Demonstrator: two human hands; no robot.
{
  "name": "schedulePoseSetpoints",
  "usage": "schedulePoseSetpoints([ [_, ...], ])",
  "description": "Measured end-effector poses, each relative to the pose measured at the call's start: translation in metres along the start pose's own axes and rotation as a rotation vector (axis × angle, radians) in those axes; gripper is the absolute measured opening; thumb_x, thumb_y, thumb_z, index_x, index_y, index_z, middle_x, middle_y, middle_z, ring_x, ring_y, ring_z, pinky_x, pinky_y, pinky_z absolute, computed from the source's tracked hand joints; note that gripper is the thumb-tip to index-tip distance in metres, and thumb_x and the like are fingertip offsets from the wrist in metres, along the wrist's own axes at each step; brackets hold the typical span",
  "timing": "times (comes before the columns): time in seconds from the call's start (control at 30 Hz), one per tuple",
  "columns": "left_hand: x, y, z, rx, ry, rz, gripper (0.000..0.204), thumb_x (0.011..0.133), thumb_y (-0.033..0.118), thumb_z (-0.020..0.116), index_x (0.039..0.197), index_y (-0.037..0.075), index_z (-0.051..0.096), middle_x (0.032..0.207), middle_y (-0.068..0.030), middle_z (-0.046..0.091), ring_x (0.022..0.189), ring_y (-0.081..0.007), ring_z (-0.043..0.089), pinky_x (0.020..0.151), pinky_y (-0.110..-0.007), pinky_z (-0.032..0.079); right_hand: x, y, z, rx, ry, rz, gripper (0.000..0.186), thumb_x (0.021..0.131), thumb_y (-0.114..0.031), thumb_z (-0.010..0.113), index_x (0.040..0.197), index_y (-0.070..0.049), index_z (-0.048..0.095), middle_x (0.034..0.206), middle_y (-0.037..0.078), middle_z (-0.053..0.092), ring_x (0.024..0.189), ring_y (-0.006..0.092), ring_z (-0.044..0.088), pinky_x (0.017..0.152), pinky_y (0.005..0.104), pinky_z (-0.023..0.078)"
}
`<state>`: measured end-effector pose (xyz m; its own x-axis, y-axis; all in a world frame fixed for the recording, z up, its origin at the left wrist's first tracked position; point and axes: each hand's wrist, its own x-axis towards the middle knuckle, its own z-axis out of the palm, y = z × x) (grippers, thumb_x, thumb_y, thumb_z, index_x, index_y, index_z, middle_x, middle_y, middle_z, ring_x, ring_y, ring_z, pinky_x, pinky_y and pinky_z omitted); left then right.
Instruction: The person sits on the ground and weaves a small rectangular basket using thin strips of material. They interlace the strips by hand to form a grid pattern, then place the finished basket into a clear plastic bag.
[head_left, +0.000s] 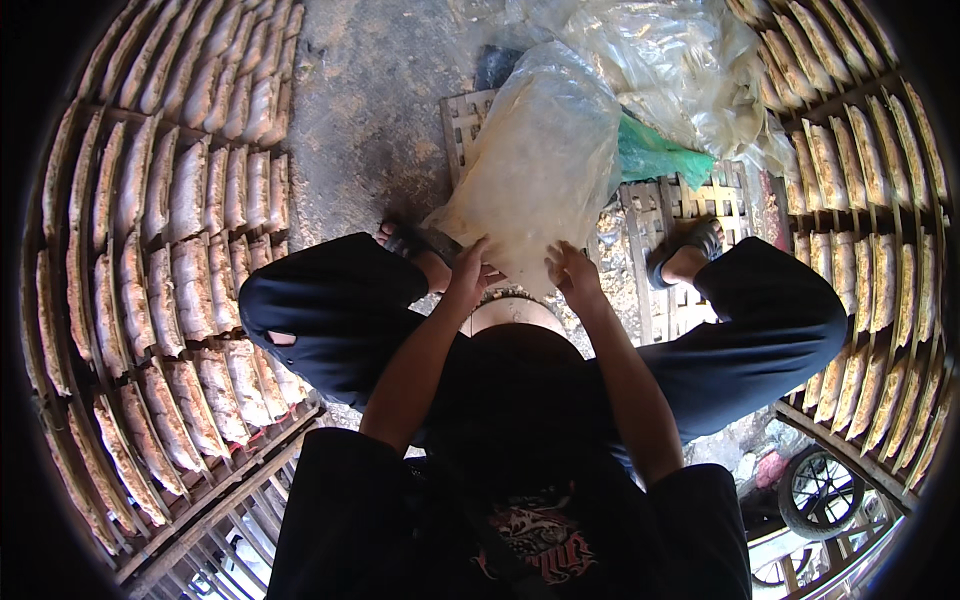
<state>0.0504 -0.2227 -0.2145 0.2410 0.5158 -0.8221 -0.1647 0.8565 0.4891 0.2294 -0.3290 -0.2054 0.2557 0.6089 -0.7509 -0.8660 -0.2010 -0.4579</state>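
Observation:
A large cloudy, see-through plastic bag (545, 150) lies stretched out in front of me, its near edge drawn toward my lap. My left hand (472, 275) has its fingers curled at the left corner of that edge. On the other side my right hand (572, 275) grips the right corner, fingers bent inward. The near edge of the plastic spans the gap between both hands. Beyond the right hand, a green plastic bag (660, 150) pokes out from under a heap of clear plastic (670, 75).
Racks hold rows of pale, brown-speckled slabs on the left (190, 210) and right (865, 180). Slatted crates (642, 250) lie on the dirty concrete floor (370, 110). Between my legs is a round seat (515, 313). A spoked wheel (820, 492) stands at lower right.

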Motion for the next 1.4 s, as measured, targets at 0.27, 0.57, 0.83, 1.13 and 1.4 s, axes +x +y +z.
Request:
schedulePoseSetpoints([
  [0.27,-0.020,-0.014,0.024,0.177,-0.175,0.046,0.019,0.092,0.013,0.069,0.107,0.002,0.064,0.101,-0.0089,0.070,0.088,-0.0243,0.072,0.074,-0.037,0.062,0.003,0.003,-0.005,-0.043,-0.015,0.107,0.036,0.096,-0.038,0.066,0.115,-0.009,0.056,0.101,0.006,0.057,0.089,0.0188,0.054,0.092,0.0357,0.048],
  [0.57,-0.012,-0.024,0.029,0.205,-0.181,0.085,0.024,0.090,0.010,0.068,0.110,-0.001,0.062,0.105,-0.0122,0.070,0.087,-0.0227,0.071,0.079,-0.036,0.060,-0.018,0.028,0.001,-0.045,-0.037,0.306,0.033,0.092,-0.040,0.071,0.114,-0.017,0.061,0.108,0.006,0.052,0.097,0.0201,0.050,0.086,0.0343,0.046],
  [0.83,-0.013,-0.022,0.033,0.207,-0.044,0.141,0.014,0.091,0.000,0.065,0.104,-0.004,0.062,0.097,-0.0141,0.071,0.080,-0.0224,0.072,0.073,-0.035,0.063,-0.017,0.020,0.007,0.173,0.259,0.348,0.049,0.095,-0.055,0.059,0.121,-0.014,0.057,0.115,0.004,0.054,0.103,0.0204,0.051,0.085,0.0348,0.046],
  [1.13,-0.012,-0.022,0.031,0.265,-0.112,0.073,0.015,0.092,0.002,0.064,0.107,-0.001,0.061,0.097,-0.0127,0.071,0.074,-0.0191,0.070,0.067,-0.034,0.062,0.002,0.028,-0.003,0.177,0.106,0.198,0.043,0.103,-0.048,0.048,0.117,-0.010,0.059,0.112,0.010,0.063,0.103,0.0250,0.062,0.087,0.0381,0.052],
  [1.4,-0.013,-0.014,0.024,0.279,-0.075,0.075,0.019,0.092,0.007,0.063,0.110,0.004,0.060,0.101,-0.0100,0.070,0.079,-0.0183,0.068,0.074,-0.035,0.056,0.002,0.031,0.003,-0.008,0.080,0.175,0.049,0.099,-0.051,0.054,0.123,-0.008,0.055,0.115,0.008,0.058,0.101,0.0238,0.058,0.087,0.0385,0.050],
])
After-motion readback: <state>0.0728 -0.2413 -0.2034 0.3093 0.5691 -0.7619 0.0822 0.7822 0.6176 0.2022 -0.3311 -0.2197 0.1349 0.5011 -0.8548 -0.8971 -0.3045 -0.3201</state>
